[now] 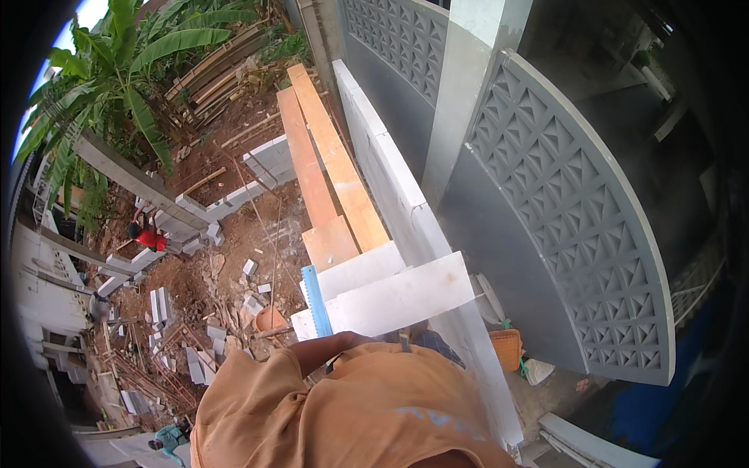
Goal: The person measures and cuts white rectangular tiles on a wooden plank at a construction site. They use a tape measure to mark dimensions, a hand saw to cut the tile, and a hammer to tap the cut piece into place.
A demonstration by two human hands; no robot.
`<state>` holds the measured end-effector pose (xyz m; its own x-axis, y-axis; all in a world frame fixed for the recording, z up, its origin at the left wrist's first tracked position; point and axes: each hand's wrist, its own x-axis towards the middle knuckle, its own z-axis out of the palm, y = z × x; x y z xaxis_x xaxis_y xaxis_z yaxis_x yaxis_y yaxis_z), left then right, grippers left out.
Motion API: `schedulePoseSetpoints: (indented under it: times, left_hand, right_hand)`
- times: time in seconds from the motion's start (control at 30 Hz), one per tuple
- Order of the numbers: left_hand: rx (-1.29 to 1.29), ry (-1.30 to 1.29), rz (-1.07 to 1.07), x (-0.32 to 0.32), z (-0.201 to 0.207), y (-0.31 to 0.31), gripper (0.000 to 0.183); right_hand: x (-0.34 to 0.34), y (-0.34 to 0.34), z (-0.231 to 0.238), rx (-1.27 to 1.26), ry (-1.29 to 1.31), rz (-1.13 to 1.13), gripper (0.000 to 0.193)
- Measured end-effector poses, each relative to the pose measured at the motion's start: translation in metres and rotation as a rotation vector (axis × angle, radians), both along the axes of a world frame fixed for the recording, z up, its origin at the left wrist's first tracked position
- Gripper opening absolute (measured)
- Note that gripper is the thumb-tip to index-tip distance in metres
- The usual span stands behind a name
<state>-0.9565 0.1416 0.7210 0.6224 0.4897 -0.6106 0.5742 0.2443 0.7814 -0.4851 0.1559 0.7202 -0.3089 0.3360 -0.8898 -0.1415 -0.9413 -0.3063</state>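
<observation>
My left hand (pixel 350 340) is close against my chest, just below a long white block (pixel 398 295); its fingers are hidden. My right hand is out of sight. A blue toothed blade (pixel 315 300), resembling a handsaw, crosses the left end of the block, teeth along its edge. Its lower end disappears behind my left forearm (pixel 320 350), so I cannot tell whether a hand holds it. The block lies crosswise, its right end on a white block wall (pixel 390 168). Another white block (pixel 355 271) lies just beyond it.
Long wooden planks (pixel 339 156) run along the wall. Grey patterned panels (pixel 562 210) rise on the right. On the left lower ground are block pieces (pixel 160 304), an orange pan (pixel 271 318) and a person in red (pixel 147 236). An orange basket (pixel 507 349) stands right of the wall.
</observation>
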Motion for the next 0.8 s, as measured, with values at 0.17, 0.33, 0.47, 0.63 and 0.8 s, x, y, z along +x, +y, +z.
schedulePoseSetpoints:
  times: [0.17, 0.33, 0.47, 0.63, 0.8]
  left_hand:
    - [-0.554, -0.113, 0.639, -0.045, 0.02, 0.006, 0.069]
    - [-0.338, -0.027, 0.981, -0.053, -0.017, -0.011, 0.069]
    - [-0.1, 0.184, 1.01, -0.06, -0.121, -0.074, 0.062]
    - [-0.136, 0.277, 1.066, -0.039, -0.158, -0.125, 0.059]
    - [-0.026, 0.398, 1.053, -0.024, -0.149, -0.14, 0.056]
  right_hand:
    - [-0.025, 0.077, 0.077, 0.243, 0.292, -0.158, 0.085]
    - [-0.031, 0.137, 0.1, 0.483, 0.069, -0.304, 0.087]
    - [-0.02, 0.111, 0.066, 0.282, -0.118, -0.044, 0.078]
    - [0.013, 0.036, 0.025, 0.204, -0.613, 0.815, 0.061]
    - [0.033, 0.033, 0.021, 0.249, -0.714, 1.033, 0.054]
